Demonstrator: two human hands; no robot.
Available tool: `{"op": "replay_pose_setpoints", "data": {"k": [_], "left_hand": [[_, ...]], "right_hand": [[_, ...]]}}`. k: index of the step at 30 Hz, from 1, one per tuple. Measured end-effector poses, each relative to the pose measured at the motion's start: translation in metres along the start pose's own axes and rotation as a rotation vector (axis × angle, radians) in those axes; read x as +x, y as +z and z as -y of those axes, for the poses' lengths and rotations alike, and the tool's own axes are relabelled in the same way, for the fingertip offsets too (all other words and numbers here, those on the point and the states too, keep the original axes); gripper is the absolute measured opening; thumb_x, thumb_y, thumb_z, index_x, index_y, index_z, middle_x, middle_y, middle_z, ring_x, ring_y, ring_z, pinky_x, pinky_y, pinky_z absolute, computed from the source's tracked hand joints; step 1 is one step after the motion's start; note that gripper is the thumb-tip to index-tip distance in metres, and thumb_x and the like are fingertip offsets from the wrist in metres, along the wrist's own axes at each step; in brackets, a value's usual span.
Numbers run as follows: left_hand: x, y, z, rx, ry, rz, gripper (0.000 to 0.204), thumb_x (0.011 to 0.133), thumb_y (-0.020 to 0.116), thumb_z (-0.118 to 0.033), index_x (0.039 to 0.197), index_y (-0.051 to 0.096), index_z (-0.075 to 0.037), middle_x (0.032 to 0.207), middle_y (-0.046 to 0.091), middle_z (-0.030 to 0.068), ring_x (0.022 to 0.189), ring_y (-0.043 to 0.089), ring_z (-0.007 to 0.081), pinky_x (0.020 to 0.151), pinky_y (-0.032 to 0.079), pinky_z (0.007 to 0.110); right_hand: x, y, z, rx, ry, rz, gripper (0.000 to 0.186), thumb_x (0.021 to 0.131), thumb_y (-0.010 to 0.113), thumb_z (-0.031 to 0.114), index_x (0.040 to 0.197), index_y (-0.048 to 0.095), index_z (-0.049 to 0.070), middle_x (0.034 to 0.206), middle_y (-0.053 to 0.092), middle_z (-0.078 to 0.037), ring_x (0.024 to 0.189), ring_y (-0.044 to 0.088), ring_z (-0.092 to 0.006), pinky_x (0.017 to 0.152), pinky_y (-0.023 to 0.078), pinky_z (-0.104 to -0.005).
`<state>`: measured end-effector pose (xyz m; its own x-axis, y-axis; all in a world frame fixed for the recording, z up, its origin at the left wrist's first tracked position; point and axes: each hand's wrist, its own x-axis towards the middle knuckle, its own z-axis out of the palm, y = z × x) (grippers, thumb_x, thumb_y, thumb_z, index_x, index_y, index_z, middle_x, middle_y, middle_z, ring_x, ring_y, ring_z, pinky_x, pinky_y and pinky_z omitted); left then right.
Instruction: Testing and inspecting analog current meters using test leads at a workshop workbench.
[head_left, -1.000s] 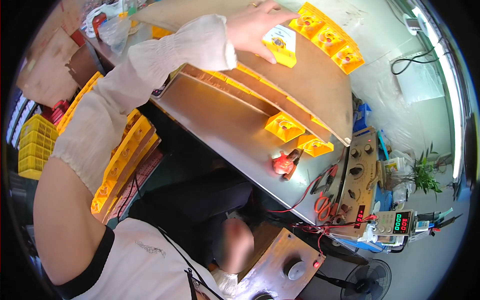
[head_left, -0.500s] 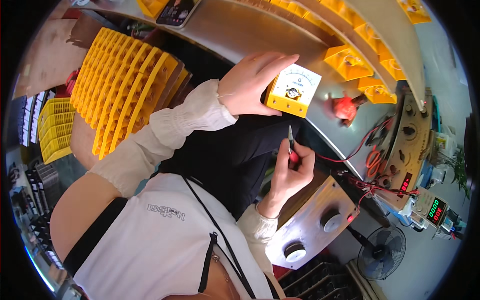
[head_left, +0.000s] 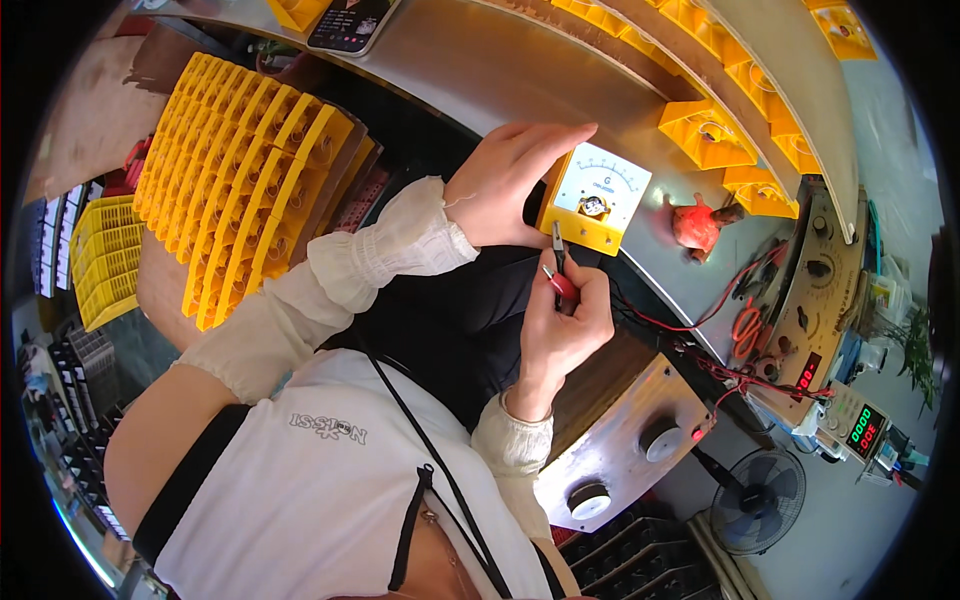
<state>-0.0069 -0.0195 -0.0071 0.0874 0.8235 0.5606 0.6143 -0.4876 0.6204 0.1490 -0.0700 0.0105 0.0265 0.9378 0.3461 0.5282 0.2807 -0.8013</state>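
My left hand (head_left: 505,185) is closed round the left side of a small yellow analog meter (head_left: 583,230) with a white dial, gripping it between the thumb and fingers. The meter is held up tilted, dial facing up, with small metal terminals along its near yellow edge. Between the pinched thumb and fingers of my right hand (head_left: 568,322) is a crocodile clip (head_left: 559,250) with narrow metal jaws. A red sleeve (head_left: 563,286) shows in the same grasp. The jaw tip lies at the meter's lower left terminal; whether it grips there I cannot tell.
At left, yellow trays (head_left: 240,180) stand stacked beside a yellow basket (head_left: 105,260). A red figurine (head_left: 695,228) sits on the metal bench. Red leads (head_left: 690,325) run to a control box (head_left: 815,270). A panel with two round knobs (head_left: 625,460) stands right of my lap, near a fan (head_left: 760,500).
My right hand has moved up and slightly left, bringing the clip from below the meter to its terminal edge. The meter has shifted slightly right and down in my left hand.
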Motion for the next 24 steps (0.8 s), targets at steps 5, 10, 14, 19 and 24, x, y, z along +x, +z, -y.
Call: {"op": "replay_pose_setpoints", "data": {"k": [5,10,14,19,24], "left_hand": [[0.0,0.0,-0.002,-0.02,-0.052,0.055,0.114,0.051,0.09,-0.024,0.147,0.031,-0.008,0.13,0.054,0.0153,0.116,0.055,0.0321,0.101,0.04,0.044],[0.0,-0.002,-0.003,-0.018,-0.041,0.041,0.114,0.052,0.091,-0.024,0.147,0.031,-0.009,0.13,0.055,0.0149,0.116,0.055,0.0319,0.101,0.04,0.044],[-0.001,-0.002,-0.003,-0.041,-0.084,0.076,0.113,0.052,0.091,-0.024,0.147,0.031,-0.009,0.13,0.055,0.0146,0.116,0.055,0.0317,0.101,0.04,0.044],[-0.001,0.0,-0.002,-0.027,-0.056,0.079,0.112,0.051,0.091,-0.024,0.147,0.033,-0.01,0.129,0.056,0.0141,0.116,0.056,0.0313,0.101,0.04,0.044],[-0.002,-0.001,0.0,-0.031,-0.041,0.086,0.111,0.052,0.09,-0.024,0.146,0.034,-0.01,0.128,0.056,0.0128,0.117,0.055,0.0307,0.101,0.039,0.044]], "right_hand": [[0.003,-0.004,-0.005,-0.031,0.044,0.004,0.019,0.075,0.079,0.001,0.078,0.061,-0.002,0.065,0.059,-0.01,0.053,0.051,-0.0137,0.05,0.042,-0.0254],[0.009,-0.012,-0.015,0.337,0.299,0.105,0.021,0.079,0.078,0.002,0.079,0.058,-0.001,0.066,0.053,0.003,0.059,0.039,0.0,0.05,0.033,-0.0163],[0.011,-0.015,-0.017,0.471,0.366,0.169,0.02,0.08,0.078,0.003,0.079,0.058,-0.001,0.065,0.054,0.003,0.059,0.041,0.0001,0.051,0.034,-0.0166],[0.004,-0.007,-0.008,-0.018,-0.007,0.073,0.019,0.077,0.079,0.005,0.079,0.061,-0.001,0.067,0.062,-0.009,0.056,0.056,-0.0135,0.054,0.046,-0.0266],[0.001,-0.008,-0.006,0.015,0.093,0.066,0.022,0.075,0.082,0.006,0.086,0.065,-0.001,0.072,0.064,-0.007,0.059,0.057,-0.0119,0.055,0.046,-0.0256]]}}
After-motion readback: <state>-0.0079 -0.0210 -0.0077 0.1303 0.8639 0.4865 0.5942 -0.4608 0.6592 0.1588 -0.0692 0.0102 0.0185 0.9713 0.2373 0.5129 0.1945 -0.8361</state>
